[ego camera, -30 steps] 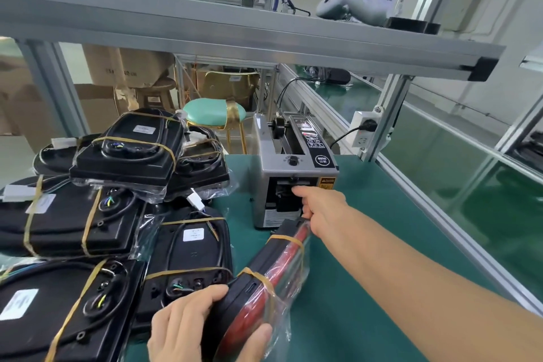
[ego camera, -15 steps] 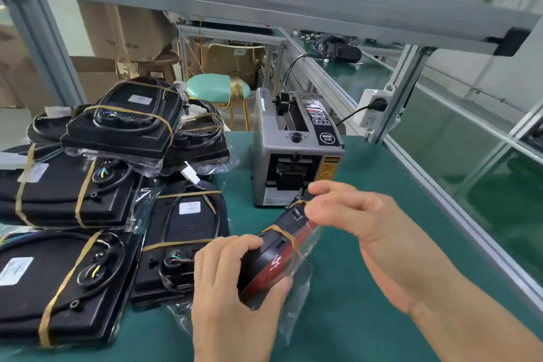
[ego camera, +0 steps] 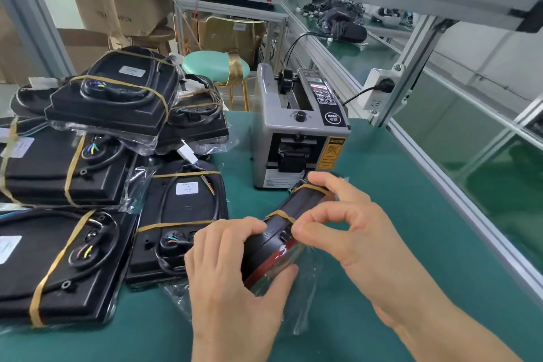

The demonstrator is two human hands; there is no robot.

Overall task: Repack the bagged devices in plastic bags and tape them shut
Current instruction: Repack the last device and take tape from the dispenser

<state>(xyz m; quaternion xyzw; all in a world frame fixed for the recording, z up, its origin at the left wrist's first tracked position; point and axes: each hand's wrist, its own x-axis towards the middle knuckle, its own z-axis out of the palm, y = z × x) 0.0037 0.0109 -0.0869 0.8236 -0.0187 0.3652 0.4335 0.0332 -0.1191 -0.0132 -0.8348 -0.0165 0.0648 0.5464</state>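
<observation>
Left hand grips near end of black-red bagged device on edge; right hand pinches its top, thumb-forefinger curled.

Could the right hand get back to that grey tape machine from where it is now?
Probably yes. The right hand is at the bagged device, just in front of the tape machine, and nothing stands between it and the machine's front opening.

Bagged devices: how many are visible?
7: one held; near-left; centre; mid-left; pile top; right of it; far-left, partly hidden. More may be underneath.
</observation>
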